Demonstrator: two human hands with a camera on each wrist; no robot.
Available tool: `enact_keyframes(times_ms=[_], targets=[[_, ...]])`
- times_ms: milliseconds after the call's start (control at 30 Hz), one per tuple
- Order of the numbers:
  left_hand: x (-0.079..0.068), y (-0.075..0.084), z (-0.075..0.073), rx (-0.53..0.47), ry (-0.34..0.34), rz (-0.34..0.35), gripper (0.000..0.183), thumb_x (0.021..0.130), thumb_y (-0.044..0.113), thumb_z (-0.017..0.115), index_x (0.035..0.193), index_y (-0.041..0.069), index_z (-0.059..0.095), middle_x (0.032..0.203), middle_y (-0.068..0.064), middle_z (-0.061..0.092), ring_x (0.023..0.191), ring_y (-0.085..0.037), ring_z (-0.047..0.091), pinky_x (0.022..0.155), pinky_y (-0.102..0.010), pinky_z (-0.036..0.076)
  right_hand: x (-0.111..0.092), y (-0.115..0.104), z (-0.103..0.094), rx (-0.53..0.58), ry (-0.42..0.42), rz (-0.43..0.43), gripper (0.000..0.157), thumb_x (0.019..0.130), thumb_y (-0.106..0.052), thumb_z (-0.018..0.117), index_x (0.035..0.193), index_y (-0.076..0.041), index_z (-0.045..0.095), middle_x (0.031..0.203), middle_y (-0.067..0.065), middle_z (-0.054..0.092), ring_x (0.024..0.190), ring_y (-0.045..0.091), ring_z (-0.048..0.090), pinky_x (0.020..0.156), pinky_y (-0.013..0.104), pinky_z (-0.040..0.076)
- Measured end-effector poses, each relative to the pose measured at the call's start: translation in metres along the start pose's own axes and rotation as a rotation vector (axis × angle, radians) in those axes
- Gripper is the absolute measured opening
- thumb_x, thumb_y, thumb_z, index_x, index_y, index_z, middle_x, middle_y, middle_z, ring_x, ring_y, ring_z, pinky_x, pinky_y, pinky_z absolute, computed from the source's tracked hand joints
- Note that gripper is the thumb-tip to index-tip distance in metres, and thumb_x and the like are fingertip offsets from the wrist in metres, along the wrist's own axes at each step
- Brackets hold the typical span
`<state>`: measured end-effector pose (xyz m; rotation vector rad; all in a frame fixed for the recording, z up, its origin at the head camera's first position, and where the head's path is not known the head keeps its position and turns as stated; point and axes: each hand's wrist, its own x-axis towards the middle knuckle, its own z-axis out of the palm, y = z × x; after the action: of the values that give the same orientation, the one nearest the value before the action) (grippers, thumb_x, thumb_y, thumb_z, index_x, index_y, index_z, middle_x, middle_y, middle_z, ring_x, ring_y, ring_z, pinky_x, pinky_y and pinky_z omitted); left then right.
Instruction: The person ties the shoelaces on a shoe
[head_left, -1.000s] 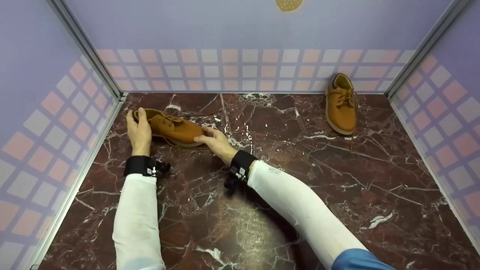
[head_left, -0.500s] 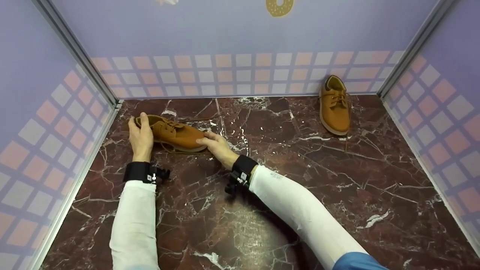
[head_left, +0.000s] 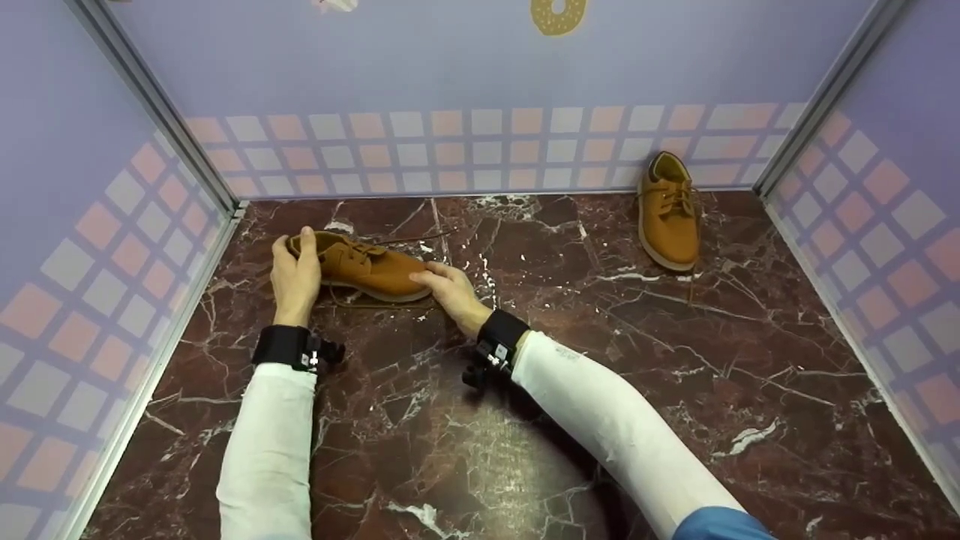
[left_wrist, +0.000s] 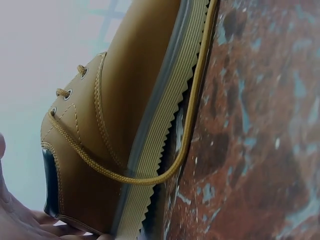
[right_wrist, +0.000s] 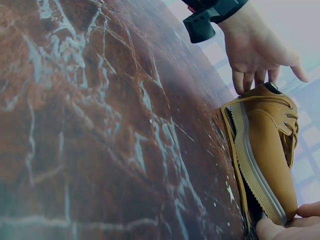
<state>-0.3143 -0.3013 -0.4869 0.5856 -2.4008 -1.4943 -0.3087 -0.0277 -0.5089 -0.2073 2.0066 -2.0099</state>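
A tan lace-up shoe (head_left: 382,274) lies lengthwise at the left, toe to the right, held between both hands. My left hand (head_left: 295,283) holds its heel, fingers behind the heel and thumb by the collar. At the toe, my right hand (head_left: 454,295) pinches the shoe, thumb low against the sole edge. The left wrist view shows the ridged sole (left_wrist: 157,135) close over the floor, with a dark gap along it. A loose brown lace (left_wrist: 125,177) loops from the eyelets down beside the sole. The matching shoe (head_left: 670,229) stands at the back right, toe toward me, untouched.
Dark red marbled floor (head_left: 570,360) stretches beneath everything. Purple panels with checked bands enclose it: a back wall (head_left: 480,71), a left wall (head_left: 60,225) and a right wall (head_left: 900,172). The second shoe's heel is close to the back wall.
Both hands have shifted the held shoe a little to the right over the last half second. Earlier the head view tilted slightly. The other shoe stays in place.
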Motion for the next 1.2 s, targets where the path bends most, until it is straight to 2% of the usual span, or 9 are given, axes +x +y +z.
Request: enact_keyframes(times_ms=[167,267,367,567,667,867,1033,1100,1200], targets=[[-0.004,0.001,0.005,0.04,-0.016,0.037,0.094,0.113,0.071,0.039,0.176,0.003,0.025,0.18,-0.03,0.036,0.166,-0.05,0.04,0.14,-0.059,0.032,-0.002,0.0,-0.01,0.006,0.023,0.016,0.076,0.101,-0.03,0.071,0.163,0.009,0.049,0.166,0.026,0.058,0.16,0.038,0.052,0.139,0.046,0.038],[-0.009,0.004,0.007,0.061,-0.019,0.05,0.093,0.112,0.071,0.041,0.172,0.001,0.031,0.176,-0.033,0.041,0.163,-0.052,0.044,0.137,-0.061,0.035,-0.002,0.001,-0.016,-0.011,0.047,0.002,0.071,0.1,-0.03,0.071,0.158,0.009,0.056,0.159,0.027,0.065,0.154,0.039,0.058,0.137,0.045,0.04],[-0.012,0.006,0.01,0.074,-0.019,0.061,0.09,0.112,0.07,0.042,0.167,0.0,0.039,0.17,-0.035,0.049,0.158,-0.052,0.048,0.133,-0.062,0.039,-0.001,0.001,-0.024,-0.015,0.072,-0.005,0.071,0.1,-0.031,0.071,0.157,0.009,0.057,0.157,0.027,0.066,0.153,0.039,0.059,0.136,0.044,0.041],[-0.017,0.012,0.016,0.101,-0.025,0.085,0.083,0.112,0.067,0.045,0.158,-0.002,0.048,0.155,-0.033,0.061,0.148,-0.052,0.057,0.126,-0.062,0.044,-0.002,0.0,-0.04,-0.032,0.105,0.012,0.084,0.1,-0.035,0.07,0.166,0.01,0.044,0.171,0.027,0.052,0.167,0.039,0.044,0.142,0.045,0.032],[-0.019,0.016,0.018,0.14,-0.025,0.108,0.077,0.113,0.064,0.044,0.15,-0.003,0.054,0.148,-0.033,0.065,0.142,-0.052,0.06,0.123,-0.062,0.046,-0.001,0.0,-0.046,-0.051,0.125,0.015,0.086,0.101,-0.037,0.069,0.167,0.01,0.041,0.177,0.026,0.045,0.17,0.04,0.039,0.142,0.046,0.032],[-0.025,0.02,0.019,0.212,-0.056,0.149,0.064,0.118,0.053,0.04,0.138,-0.004,0.063,0.135,-0.032,0.071,0.131,-0.052,0.065,0.118,-0.062,0.049,0.001,-0.001,-0.059,-0.086,0.172,0.014,0.089,0.101,-0.04,0.069,0.169,0.009,0.039,0.179,0.027,0.041,0.171,0.039,0.037,0.142,0.045,0.033],[-0.032,0.023,0.026,0.245,-0.107,0.206,0.056,0.12,0.045,0.041,0.128,-0.003,0.068,0.121,-0.03,0.072,0.119,-0.051,0.068,0.109,-0.06,0.051,0.002,-0.001,-0.072,-0.141,0.221,-0.006,0.083,0.102,-0.042,0.068,0.167,0.005,0.045,0.175,0.025,0.049,0.166,0.038,0.044,0.139,0.045,0.038],[-0.034,0.025,0.03,0.254,-0.123,0.23,0.054,0.12,0.044,0.042,0.129,-0.002,0.07,0.122,-0.03,0.074,0.12,-0.051,0.069,0.108,-0.06,0.052,0.002,0.0,-0.078,-0.165,0.24,-0.016,0.08,0.103,-0.043,0.067,0.165,0.004,0.048,0.172,0.025,0.051,0.164,0.039,0.047,0.138,0.046,0.038],[-0.039,0.031,0.036,0.276,-0.167,0.266,0.056,0.119,0.044,0.044,0.131,-0.003,0.072,0.128,-0.032,0.076,0.125,-0.052,0.07,0.11,-0.062,0.053,0.003,0.0,-0.086,-0.188,0.279,-0.005,0.088,0.103,-0.045,0.066,0.17,0.004,0.039,0.179,0.024,0.041,0.17,0.038,0.037,0.142,0.045,0.031]])
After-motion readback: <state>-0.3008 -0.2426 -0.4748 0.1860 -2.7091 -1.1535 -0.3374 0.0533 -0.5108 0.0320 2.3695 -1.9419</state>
